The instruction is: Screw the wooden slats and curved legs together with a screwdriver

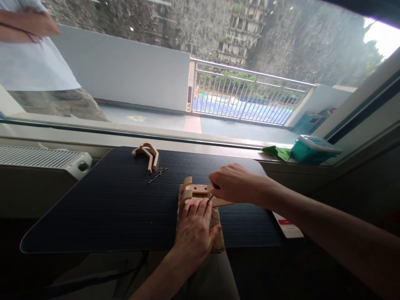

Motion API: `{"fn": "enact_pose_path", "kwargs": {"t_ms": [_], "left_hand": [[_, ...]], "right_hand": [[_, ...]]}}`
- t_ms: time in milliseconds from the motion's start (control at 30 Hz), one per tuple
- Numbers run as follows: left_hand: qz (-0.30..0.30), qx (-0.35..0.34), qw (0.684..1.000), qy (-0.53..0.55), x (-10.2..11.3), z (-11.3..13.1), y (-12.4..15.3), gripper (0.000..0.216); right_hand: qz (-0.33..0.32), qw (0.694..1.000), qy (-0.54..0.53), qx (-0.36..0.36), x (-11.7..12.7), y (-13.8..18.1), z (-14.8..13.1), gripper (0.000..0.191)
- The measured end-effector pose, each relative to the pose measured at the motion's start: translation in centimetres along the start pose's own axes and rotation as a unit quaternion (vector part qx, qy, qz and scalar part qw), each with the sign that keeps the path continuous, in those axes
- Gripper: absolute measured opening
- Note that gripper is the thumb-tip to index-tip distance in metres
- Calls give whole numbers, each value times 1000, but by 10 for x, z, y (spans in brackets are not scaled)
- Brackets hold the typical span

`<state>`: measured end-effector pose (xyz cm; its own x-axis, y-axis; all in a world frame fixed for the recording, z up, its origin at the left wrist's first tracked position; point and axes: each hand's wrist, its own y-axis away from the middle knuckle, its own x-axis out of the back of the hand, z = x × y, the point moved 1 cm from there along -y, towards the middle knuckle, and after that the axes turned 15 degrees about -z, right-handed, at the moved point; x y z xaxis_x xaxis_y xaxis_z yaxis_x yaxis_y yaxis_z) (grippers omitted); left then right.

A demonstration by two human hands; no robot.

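Note:
My left hand (196, 230) lies flat, fingers stretched out, pressing down on a wooden board (218, 243) on the dark ribbed table (103, 208). At the board's far end sits a pale curved wooden piece (194, 191). My right hand (233, 183) is closed in a pinch right beside that piece, holding a thin tool whose tip points down at the wood; the tool is mostly hidden by the fingers. Farther back on the table lie two curved wooden hooks (146, 155) and a few thin screws (158, 174).
A teal box (314, 149) and a green cloth (277, 152) rest on the window sill at right. A white and red card (287, 226) lies at the table's right edge. A white radiator (43, 160) stands left. Another person (31, 46) stands at the top left.

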<state>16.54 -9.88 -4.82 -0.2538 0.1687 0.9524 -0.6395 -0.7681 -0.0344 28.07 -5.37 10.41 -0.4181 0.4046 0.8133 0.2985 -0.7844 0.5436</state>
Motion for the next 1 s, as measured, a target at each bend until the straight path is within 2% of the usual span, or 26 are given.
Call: {"fn": "enact_pose_path", "kwargs": {"t_ms": [233,500,700,1000], "left_hand": [[-4,10,1000,-6,0,1,0,54],[9,1,1000,-4,0,0,0,53],[3,1,1000,-5,1,1,1,52],[-5,5,1000,0,1,1,0,51]], "right_hand": [[-25,999,19,32,7,6,-5,22],[-1,1000,21,-12,1,2,-4,26],[-12,998,52,38,4,7,-9,20],[-24,999,29,-2,7,4,-11,21]]}}
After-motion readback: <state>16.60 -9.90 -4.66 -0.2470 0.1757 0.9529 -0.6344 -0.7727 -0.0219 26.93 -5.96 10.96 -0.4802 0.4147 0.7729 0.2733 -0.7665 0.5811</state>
